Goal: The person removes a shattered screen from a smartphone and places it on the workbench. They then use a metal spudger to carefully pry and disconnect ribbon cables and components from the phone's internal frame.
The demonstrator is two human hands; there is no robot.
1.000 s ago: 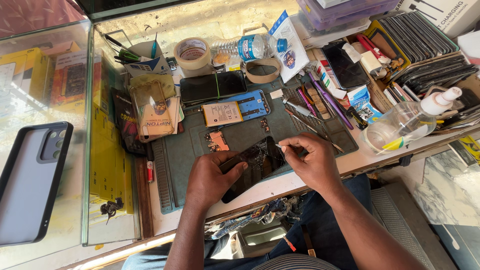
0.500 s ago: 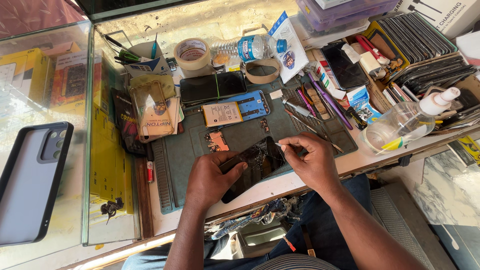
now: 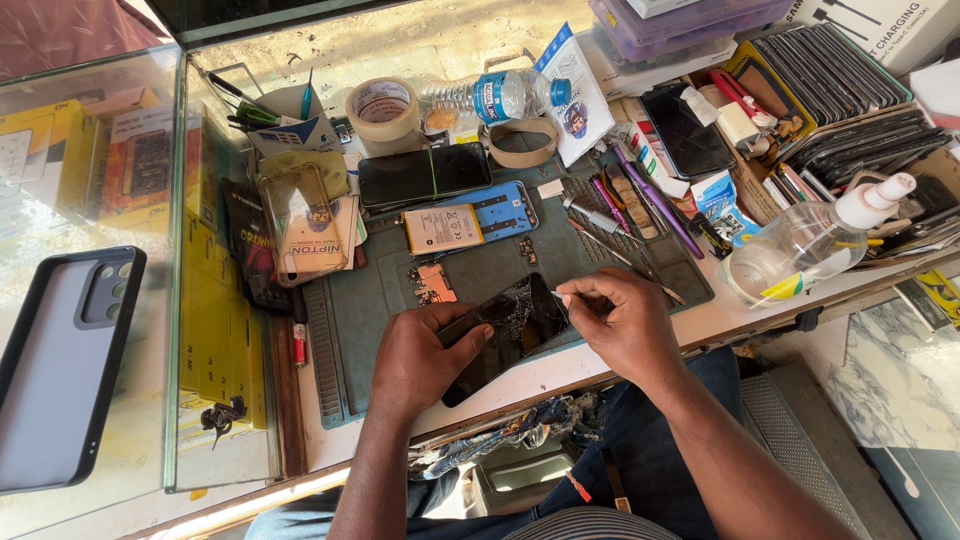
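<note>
Cracked black glass, a phone screen (image 3: pixel 505 330) lying slantwise at the near edge of the green mat (image 3: pixel 370 310), and both hands are on it. Left hand (image 3: pixel 420 360) clamps the lower end, thumb across the face, fingers curled under. Right hand (image 3: pixel 625 325) is pinched narrow on a thin tool (image 3: pixel 562 297), its pale tip touching the screen's upper right edge.

Risk now, as I judge it: the glass looks shattered near the top, so a hard pry could send shards loose or nick a fingertip. The screen also overhangs the mat toward the table lip, and a slip of the left grip could tip it into the lap.

Just beyond sit a small circuit board (image 3: pixel 432 285) and an opened blue phone (image 3: pixel 470 222), close enough to be knocked by the tool hand. Tweezers (image 3: pixel 625 262) lie right beside that wrist. Farther back, a tape roll (image 3: pixel 382 108) and a water bottle (image 3: pixel 495 97); to the right, a spray bottle (image 3: pixel 810 240) lies near the edge. Nothing stands between the hands and the screen
</note>
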